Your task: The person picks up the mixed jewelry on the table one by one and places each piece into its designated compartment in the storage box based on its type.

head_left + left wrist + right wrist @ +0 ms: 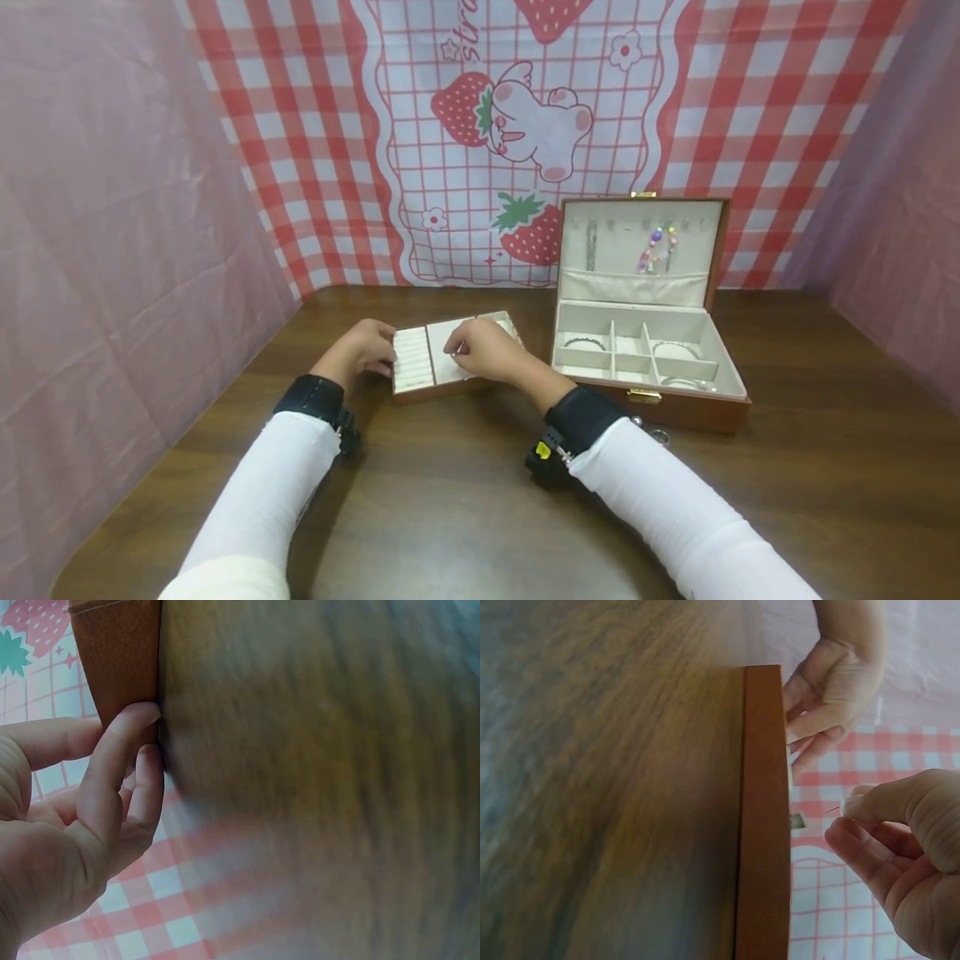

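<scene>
Pinching a tiny pale item with a thin pin between thumb and fingertips of right hand, above the middle section of tray. Gripping tray's left end with bent fingers of left hand. Noting 1 open jewelry box right of tray, on same table.

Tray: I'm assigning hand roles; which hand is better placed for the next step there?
Likely the right hand, for placing: it pinches a tiny item over the tray, while the left hand holds the tray's left end.
</scene>
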Tool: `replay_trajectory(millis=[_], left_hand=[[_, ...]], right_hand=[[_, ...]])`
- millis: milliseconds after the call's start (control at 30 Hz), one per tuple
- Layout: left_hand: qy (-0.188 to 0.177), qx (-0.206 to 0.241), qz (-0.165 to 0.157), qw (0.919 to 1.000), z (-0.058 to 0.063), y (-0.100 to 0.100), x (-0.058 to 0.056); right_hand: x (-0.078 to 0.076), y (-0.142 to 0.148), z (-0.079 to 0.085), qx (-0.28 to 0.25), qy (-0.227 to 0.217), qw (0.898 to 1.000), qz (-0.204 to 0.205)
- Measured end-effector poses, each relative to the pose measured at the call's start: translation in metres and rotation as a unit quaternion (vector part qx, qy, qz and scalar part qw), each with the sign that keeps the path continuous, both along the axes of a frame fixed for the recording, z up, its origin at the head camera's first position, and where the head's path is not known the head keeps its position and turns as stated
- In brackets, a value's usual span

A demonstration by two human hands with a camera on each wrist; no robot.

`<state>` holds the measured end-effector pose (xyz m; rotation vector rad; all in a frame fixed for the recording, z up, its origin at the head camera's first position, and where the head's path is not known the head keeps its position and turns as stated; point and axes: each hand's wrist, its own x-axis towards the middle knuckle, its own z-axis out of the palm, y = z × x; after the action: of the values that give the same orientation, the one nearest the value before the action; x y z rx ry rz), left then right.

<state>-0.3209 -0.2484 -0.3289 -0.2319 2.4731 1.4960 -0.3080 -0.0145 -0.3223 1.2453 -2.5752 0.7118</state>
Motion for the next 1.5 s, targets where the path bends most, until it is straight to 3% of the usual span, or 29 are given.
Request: replay_trajectory(millis=[267,633,1067,1500], left_hand=[[-0.002,0.001,0.002,1.0,0.0,-0.001,-0.001],[-0.007,0.0,0.008,0.9999,-0.003,-0.004,-0.002],[-0.008,-0.002,0.007,0.9999,0.001,-0.003,0.0],[-0.011,-0.009,0.005,0.9999,0.002,-0.005,-0.001]], right_hand=[[-0.001,-0.016,-0.009,0.021,-0.018,1.0,-0.006],[-0.003,-0.025,-0.016,0.029,-0.009,0.999,-0.019],[-0.001,-0.029,-0.014,0.064,0.004,0.998,-0.02],[0.003,-0.024,-0.005,0.053,0.007,0.998,-0.017]])
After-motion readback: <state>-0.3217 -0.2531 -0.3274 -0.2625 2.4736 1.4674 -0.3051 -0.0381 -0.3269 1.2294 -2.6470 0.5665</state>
